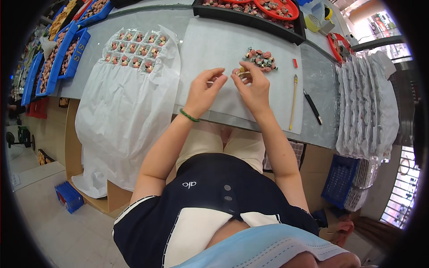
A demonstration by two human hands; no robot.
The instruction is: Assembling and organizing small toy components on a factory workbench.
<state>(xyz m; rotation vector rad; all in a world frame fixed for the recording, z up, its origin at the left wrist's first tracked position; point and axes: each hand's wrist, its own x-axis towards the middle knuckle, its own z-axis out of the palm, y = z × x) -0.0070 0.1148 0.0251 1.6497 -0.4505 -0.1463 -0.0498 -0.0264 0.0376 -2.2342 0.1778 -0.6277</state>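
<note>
We see a small pink and gold ornament piece (240, 71) pinched between the fingertips of the right hand (254, 87), just above the white mat (214, 49) on the grey table (319, 85). The left hand (205, 91) sits close beside it, thumb and forefinger drawn together on what looks like a thin pin or wire; it is too small for us to tell exactly. A green bead bracelet (189, 116) circles the left wrist.

Just beyond the right hand lies a small heap of similar pink and green pieces (261, 60) on the mat. To the right of it we find a tiny red block (295, 63), a long yellow stick tool (293, 100) and, off the mat, a black pen-like tool (313, 106).

To the left, a moulded clear tray (134, 49) with finished pieces in its pockets rests on white wrapping paper (120, 120) that hangs over the table edge. Blue bins (67, 53) line the far left, a black tray (250, 18) stands at the back, and stacked clear trays (366, 102) rise at the right.
</note>
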